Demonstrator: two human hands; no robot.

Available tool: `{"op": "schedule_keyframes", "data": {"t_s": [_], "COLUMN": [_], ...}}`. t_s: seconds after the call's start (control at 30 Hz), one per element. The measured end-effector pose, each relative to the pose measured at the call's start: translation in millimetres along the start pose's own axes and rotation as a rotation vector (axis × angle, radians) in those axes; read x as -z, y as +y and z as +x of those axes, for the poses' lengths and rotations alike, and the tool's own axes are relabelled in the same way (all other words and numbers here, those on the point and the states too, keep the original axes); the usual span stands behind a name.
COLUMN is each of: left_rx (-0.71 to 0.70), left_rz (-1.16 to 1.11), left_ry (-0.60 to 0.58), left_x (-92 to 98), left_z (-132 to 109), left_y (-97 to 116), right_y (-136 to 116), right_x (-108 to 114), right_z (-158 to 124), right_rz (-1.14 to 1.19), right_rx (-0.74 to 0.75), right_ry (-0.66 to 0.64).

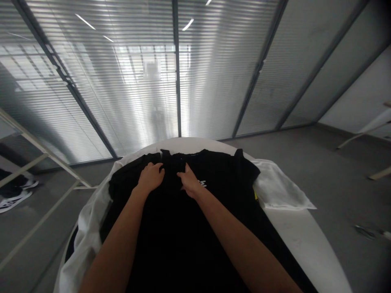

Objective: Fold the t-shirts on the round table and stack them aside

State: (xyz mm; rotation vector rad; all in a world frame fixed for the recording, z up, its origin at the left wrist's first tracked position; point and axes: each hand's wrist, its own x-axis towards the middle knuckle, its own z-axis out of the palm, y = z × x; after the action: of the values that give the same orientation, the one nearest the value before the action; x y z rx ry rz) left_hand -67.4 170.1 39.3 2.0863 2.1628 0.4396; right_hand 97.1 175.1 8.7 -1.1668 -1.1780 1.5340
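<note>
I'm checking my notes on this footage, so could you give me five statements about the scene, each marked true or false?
1. The left hand and right hand are both at the upper part of the black shirt. True.
2. The lettering on the shirt is red. False: the lettering is white.
3. White cloth shows on both sides of the shirt. True.
4. A pair of shoes sits on the table. False: the shoes are on the floor.
5. Blinds show beyond the table. True.

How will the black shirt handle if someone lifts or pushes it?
The black shirt would probably sag when lifted: it lies spread like soft cloth. Pushed, it may bunch, since it looks uneven along the top. It seems unlikely to roll, lying flat.
</note>
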Motion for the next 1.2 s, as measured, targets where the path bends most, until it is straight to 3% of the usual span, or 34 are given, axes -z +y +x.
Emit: {"op": "schedule_keyframes", "data": {"t_s": [0.2,0.4,0.53,0.63,0.7,0.77,0.87,1.0,1.2], "left_rx": [0.008,-0.011,0.06,0.063,-0.003,-0.12,-0.248,-0.217,-0.162], "left_rz": [0.05,-0.029,0.061,0.166,0.21,0.222,0.221,0.254,0.26], "left_ry": [-0.136,-0.09,-0.109,0.031,0.142,0.178,0.101,-0.002,0.037], "left_x": [3.7,6.8,10.8,15.3,14.7,7.9,-11.7,-33.8,-35.1], "left_z": [-4.1,-1.3,-6.4,-12.4,-14.9,-15.3,-13.0,-9.2,-9.3], "left_y": [3.8,-5.3,2.3,20.0,31.2,36.1,28.3,7.9,3.5], "right_y": [5.4,-2.8,-4.4,-5.3,-6.8,-7.9,-7.7,-5.4,0.8], "right_x": [-1.9,-4.4,-0.6,4.3,6.6,7.7,8.5,10.4,15.3], "right_z": [-0.2,-4.8,-2.4,-1.7,-2.6,-3.7,-5.1,-10.2,-17.6], "right_rz": [0.045,0.04,-0.223,-0.516,-0.699,-0.84,-0.991,-1.184,-1.335], "right_rx": [0.024,-0.032,-0.006,0.098,0.144,0.16,0.189,0.252,0.27], "right_ry": [-0.072,-0.096,0.011,0.071,0.104,0.115,0.096,0.087,0.044]}}
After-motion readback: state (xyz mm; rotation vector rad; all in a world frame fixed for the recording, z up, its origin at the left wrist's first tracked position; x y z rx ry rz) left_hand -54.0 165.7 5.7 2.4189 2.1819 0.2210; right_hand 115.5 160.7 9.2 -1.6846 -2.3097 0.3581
